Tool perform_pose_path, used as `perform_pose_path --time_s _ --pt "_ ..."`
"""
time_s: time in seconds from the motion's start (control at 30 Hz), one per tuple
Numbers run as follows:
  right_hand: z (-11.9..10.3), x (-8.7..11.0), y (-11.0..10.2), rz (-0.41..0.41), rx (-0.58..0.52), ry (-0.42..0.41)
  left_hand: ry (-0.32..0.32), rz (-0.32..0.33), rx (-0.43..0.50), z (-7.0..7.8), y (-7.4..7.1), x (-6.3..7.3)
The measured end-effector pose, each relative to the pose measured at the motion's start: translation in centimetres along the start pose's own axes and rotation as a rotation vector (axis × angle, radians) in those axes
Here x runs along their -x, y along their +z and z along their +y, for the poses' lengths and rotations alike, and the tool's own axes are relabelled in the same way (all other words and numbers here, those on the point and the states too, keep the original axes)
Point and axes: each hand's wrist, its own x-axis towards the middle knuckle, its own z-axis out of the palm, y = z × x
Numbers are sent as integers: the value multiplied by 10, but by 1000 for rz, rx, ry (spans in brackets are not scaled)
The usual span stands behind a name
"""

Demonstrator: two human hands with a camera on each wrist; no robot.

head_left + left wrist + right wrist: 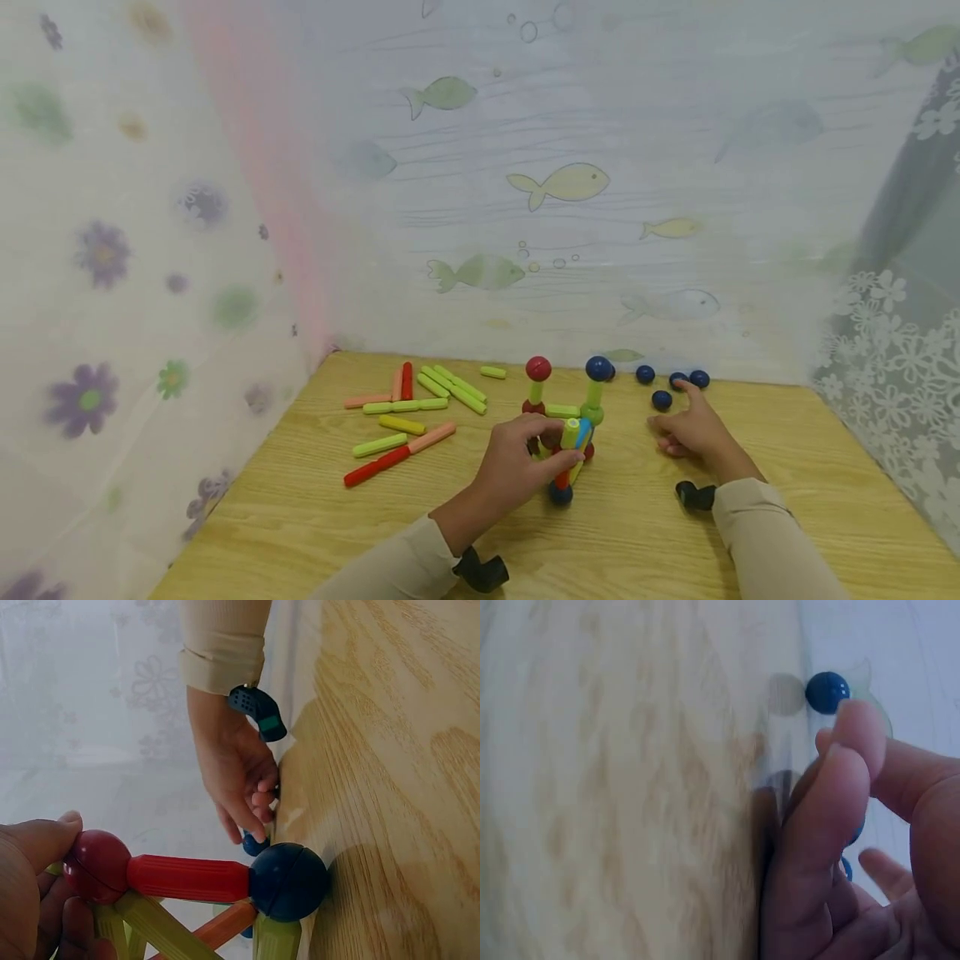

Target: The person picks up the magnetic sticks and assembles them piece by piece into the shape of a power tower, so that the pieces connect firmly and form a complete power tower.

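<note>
My left hand (516,460) holds a magnetic stick-and-ball frame at its near upper corner, thumb and fingers around a ball joint. In the left wrist view a red ball (97,864) lies against those fingers, joined by a red rod (189,878) to a dark blue ball (289,882) by the table. Two green rods rise from the frame's far side, topped by a red ball (538,369) and a blue ball (598,368). My right hand (693,429) reaches over several loose blue balls, index finger extended onto one ball (678,381), other fingers loosely bent.
Loose rods lie on the left of the wooden table (285,500): green rods (405,406), a yellow rod (402,424), and a red rod (377,467) end to end with an orange rod (432,437). A fish-patterned curtain (465,217) hangs along the back edge.
</note>
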Motion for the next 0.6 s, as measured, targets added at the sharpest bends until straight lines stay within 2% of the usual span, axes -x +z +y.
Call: perform_pose_path --time_s 0.23,0.4,0.5,0.6 --pt "3 -1 3 21 138 -51 -4 -8 7 1 0 -1" --pt "-3 8 6 63 195 -105 4 -5 12 -2 1 0" --pt "-12 20 10 134 221 -170 3 -6 19 -4 2 0" --pt "-25 33 19 244 244 -254 6 -6 19 -4 2 0"
